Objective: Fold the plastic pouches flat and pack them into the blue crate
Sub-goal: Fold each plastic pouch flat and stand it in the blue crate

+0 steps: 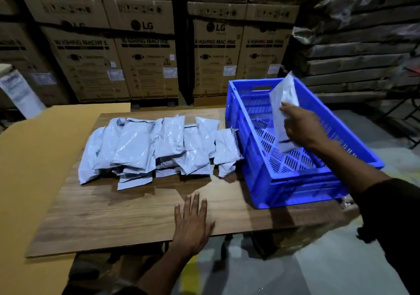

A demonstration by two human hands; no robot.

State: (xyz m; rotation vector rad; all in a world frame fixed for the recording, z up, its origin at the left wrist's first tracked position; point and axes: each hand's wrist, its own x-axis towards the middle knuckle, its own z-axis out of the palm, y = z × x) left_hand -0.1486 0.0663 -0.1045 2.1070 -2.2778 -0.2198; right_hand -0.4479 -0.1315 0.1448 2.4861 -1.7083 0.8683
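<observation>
A: Where's the pouch (283, 103)?
B: Pinched in the right hand (303, 129), upright over the blue crate (295, 176), sticking up past the fingertips.
A: The left hand (193, 224)?
B: Fingers spread flat on the table (109, 217), holding nothing; the pile (156, 149) lies beyond them.
A: Handling?
B: Probably light, soft and slick. Grip across the middle.

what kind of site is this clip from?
Likely a warehouse or stockroom: stacked brown cardboard washing-machine cartons fill the back, dark wrapped goods pile up at right, and grey plastic pouches lie beside a blue slatted plastic crate.
</observation>
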